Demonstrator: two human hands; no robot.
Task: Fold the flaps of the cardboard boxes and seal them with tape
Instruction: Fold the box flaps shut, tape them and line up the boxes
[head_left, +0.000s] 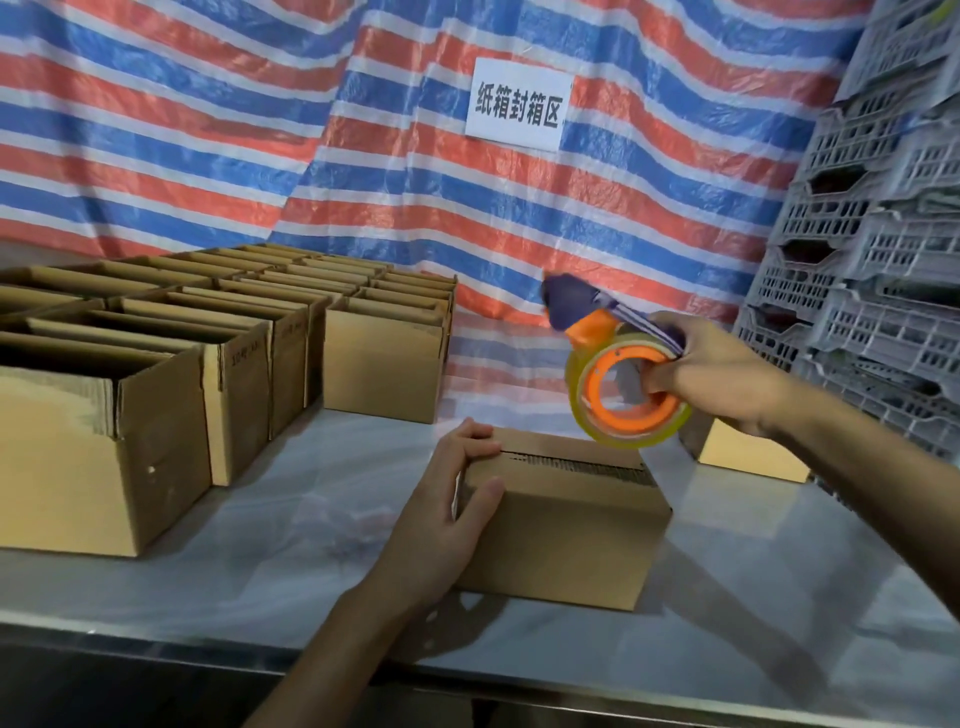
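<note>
Cardboard box (566, 525) sits close to the front edge of the table (208, 582), roughly midway along, with the flaps folded down so the seam runs across the top. My left hand (441, 514) clamps its left end, fingers curled over the top and thumb on the near face.

I'd guess it's light, maybe empty, so it'll skate on that smooth surface unless I pin it. The walls look stiff but the flaps will likely sag mid-span, so I'd hold at the end and corners, not on the seam.

Just above the box's far right corner, my right hand (727, 379) is wrapped round the tape dispenser (618, 384), fingers hooked through the orange core and the roll hanging clear of the box. Can't tell if any clear tape is down.

Farther back there's another box (748, 457) by the right edge and rows of open boxes (156, 395) along the left side. Behind those is the striped tarp (208, 130) with a sign (517, 104), and grey crates (883, 260) stacked on the right.
</note>
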